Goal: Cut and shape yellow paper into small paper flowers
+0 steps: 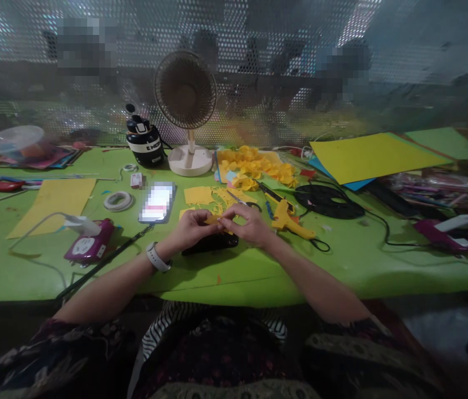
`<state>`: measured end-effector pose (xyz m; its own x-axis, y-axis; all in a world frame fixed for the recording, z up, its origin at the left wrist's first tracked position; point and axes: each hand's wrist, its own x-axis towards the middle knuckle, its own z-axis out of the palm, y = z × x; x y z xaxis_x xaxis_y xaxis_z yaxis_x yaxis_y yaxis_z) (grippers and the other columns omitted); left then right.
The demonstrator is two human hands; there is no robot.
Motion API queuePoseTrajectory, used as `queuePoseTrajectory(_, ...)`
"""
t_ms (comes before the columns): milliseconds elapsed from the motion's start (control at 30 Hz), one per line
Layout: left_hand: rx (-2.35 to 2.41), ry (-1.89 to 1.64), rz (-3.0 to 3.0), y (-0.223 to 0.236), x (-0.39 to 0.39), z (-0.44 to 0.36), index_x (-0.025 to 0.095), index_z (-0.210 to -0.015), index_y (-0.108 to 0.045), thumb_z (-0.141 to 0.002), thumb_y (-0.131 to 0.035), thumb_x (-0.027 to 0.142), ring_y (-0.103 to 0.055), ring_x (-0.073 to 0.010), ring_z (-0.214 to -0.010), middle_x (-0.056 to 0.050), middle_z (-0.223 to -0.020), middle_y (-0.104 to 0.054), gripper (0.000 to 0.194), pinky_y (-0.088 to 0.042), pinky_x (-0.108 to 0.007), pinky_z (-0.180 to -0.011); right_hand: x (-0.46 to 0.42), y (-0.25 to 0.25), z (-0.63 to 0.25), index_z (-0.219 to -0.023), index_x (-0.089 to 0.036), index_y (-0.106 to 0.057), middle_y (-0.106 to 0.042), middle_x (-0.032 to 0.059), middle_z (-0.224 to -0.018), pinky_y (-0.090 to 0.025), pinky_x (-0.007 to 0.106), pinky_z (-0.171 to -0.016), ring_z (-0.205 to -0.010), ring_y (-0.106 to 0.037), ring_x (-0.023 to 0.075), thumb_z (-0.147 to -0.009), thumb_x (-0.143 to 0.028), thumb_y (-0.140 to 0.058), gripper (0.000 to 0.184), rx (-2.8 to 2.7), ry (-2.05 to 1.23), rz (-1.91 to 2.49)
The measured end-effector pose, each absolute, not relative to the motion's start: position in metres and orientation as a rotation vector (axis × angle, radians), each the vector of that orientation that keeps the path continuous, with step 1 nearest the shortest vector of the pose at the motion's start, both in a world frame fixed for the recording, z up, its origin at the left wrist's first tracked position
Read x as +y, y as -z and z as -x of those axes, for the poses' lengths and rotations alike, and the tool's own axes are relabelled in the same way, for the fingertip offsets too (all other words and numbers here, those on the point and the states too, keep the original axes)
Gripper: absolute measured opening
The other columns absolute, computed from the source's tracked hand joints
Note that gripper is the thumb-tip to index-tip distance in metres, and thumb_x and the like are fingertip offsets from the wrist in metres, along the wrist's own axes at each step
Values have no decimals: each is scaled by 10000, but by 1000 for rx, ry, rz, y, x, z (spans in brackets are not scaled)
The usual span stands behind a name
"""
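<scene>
Both hands meet over the green table, pinching a small piece of yellow-orange paper (212, 220) between them. My left hand (192, 228), with a pale watch on the wrist, grips its left side. Fingertips of my right hand (247, 224) press on the other side. A dark flat object (211, 244) lies below the hands, partly covered. Just beyond are yellow paper scraps (221, 200), a square yellow sheet (199, 195) and scissors (247, 203). To the right lies a yellow glue gun (291, 221), near a yellow cutter knife (270, 192).
Yellow paper flowers (254, 166) are heaped behind the scraps. A fan (190, 160) and a black bottle (144, 145) stand at the back. On the left are a phone (157, 202), a tape roll (118, 201) and a purple power socket (89, 244). A black cable reel (328, 200) lies right.
</scene>
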<state>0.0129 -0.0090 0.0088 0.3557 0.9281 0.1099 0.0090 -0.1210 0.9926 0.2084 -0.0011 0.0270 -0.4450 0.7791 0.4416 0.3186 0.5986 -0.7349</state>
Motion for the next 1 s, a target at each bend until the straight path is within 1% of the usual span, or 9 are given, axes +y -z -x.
queuePoseTrajectory(100, 888, -973, -1471, -10, -10, -13, 143, -740, -701, -715, -816, 389, -655, -134, -686, -50, -747, -731, 273, -521, -261, -681, -1, -26, -208, -779, -214, -666, -704, 24, -777, -492, 316, -745, -733, -627, 174, -889, -355, -598, 192, -2025, -726, 868)
queuePoseTrajectory(200, 881, -970, -1462, -12, -11, -14, 138, -768, -708, -757, -782, 424, -669, -141, -699, -64, -765, -740, 295, -533, -269, -695, 0, -25, -208, -798, -206, -655, -695, 30, -780, -477, 304, -727, -735, -620, 171, -932, -403, -545, 263, -2002, -743, 893)
queuePoseTrajectory(333, 895, -1038, -1428, -13, -11, -15, 135, -783, -705, -776, -760, 468, -670, -137, -703, -56, -750, -732, 338, -541, -270, -720, 2, -25, -210, -861, -193, -631, -661, 23, -778, -448, 279, -675, -719, -585, 155, -938, -454, -531, 289, -1966, -763, 941)
queuePoseTrajectory(500, 944, -1126, -1397, -14, -11, -15, 137, -781, -705, -801, -724, 514, -657, -128, -691, -42, -722, -716, 378, -532, -251, -695, 3, -24, -211, -741, -195, -568, -587, 3, -681, -411, 272, -632, -646, -515, 141, -921, -416, -535, 287, -2031, -708, 929)
queuePoseTrajectory(633, 938, -1148, -1389, -14, -12, -15, 143, -765, -686, -826, -690, 531, -665, -134, -678, -31, -703, -697, 393, -536, -252, -684, 2, -23, -209, -741, -205, -539, -556, -8, -667, -405, 269, -625, -627, -500, 138, -936, -389, -500, 270, -2054, -712, 909)
queuePoseTrajectory(733, 890, -1158, -1332, -13, -11, -15, 145, -812, -680, -865, -621, 569, -690, -149, -713, -39, -769, -709, 431, -557, -276, -708, 1, -24, -209, -733, -211, -523, -537, -16, -638, -402, 268, -617, -605, -498, 137, -947, -383, -484, 277, -2033, -730, 919)
queuePoseTrajectory(800, 863, -1136, -1338, -11, -11, -14, 142, -848, -681, -839, -665, 549, -694, -150, -737, -51, -816, -723, 408, -562, -282, -721, 1, -25, -209, -738, -211, -525, -552, -16, -639, -406, 269, -623, -606, -517, 136, -953, -386, -482, 281, -1996, -738, 933)
queuePoseTrajectory(900, 860, -1119, -1381, -7, -9, -14, 136, -817, -668, -730, -811, 417, -677, -129, -728, -50, -810, -730, 327, -554, -268, -722, 0, -25, -210, -739, -209, -527, -559, -15, -645, -410, 267, -630, -615, -531, 135, -954, -391, -487, 285, -1923, -726, 943)
queuePoseTrajectory(1000, 847, -1133, -1368, -5, -8, -14, 138, -838, -682, -737, -800, 358, -671, -119, -709, -42, -803, -732, 269, -560, -269, -723, 0, -25, -211, -722, -207, -535, -538, -16, -628, -396, 265, -604, -594, -503, 132, -942, -377, -491, 281, -1916, -706, 932)
